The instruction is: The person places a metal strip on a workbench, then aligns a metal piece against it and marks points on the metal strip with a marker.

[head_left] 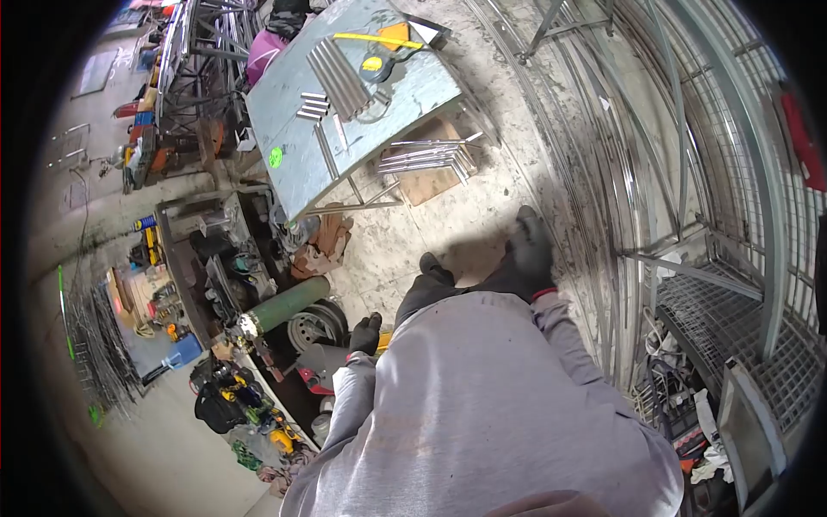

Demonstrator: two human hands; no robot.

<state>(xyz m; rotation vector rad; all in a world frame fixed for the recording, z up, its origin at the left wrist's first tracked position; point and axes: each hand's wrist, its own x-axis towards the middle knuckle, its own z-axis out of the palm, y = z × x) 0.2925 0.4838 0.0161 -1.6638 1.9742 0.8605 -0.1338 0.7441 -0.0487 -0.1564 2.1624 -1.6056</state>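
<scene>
My left hand (366, 334), in a dark glove, hangs low at my side. Its fingers are too small and dark to make out as open or closed. Beside it are a yellow part (384, 342) and a grey and red machine (320, 362), partly hidden by my sleeve. My right hand (530, 248), also gloved, is held out over the floor with its fingers stretched forward. I see nothing in it. Ahead stands a metal-topped table (284, 129). On it lie grey tubes (339, 79), shorter bright tubes (314, 106) and a tape measure (376, 67) with its yellow blade out.
Below the table edge, bright tubes (422, 161) rest on a wooden board (428, 188). A green cylinder (289, 303) and a wheel (315, 326) lie to my left, by a cluttered bench. Long metal bars (594, 164) run along the floor at right, near a mesh frame (732, 310).
</scene>
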